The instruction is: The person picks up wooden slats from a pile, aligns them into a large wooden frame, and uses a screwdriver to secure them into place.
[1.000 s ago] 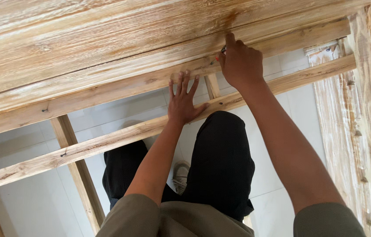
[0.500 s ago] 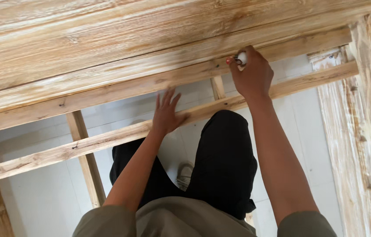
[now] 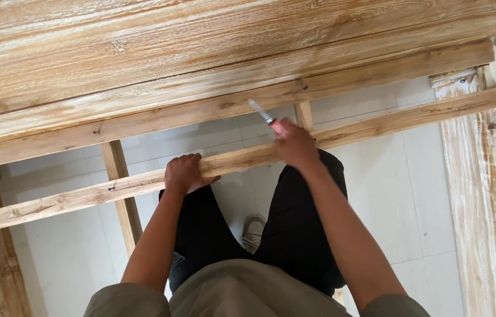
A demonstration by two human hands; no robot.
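**Tool at the rail**

Your right hand is clamped on a red-handled tool, its tip pointing to 11 o'clock at the upper rail. Your left hand, at 8 o'clock from it, curls closed over the lower rail.

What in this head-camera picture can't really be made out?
- Tool in the right hand: motion-blurred; its kind is unclear, the handle hidden in the fist.
- Left hand fingertips: curled behind the lower wooden rail.
- Wooden frame: cut off by every edge.
- Shoe: mostly hidden by the legs.
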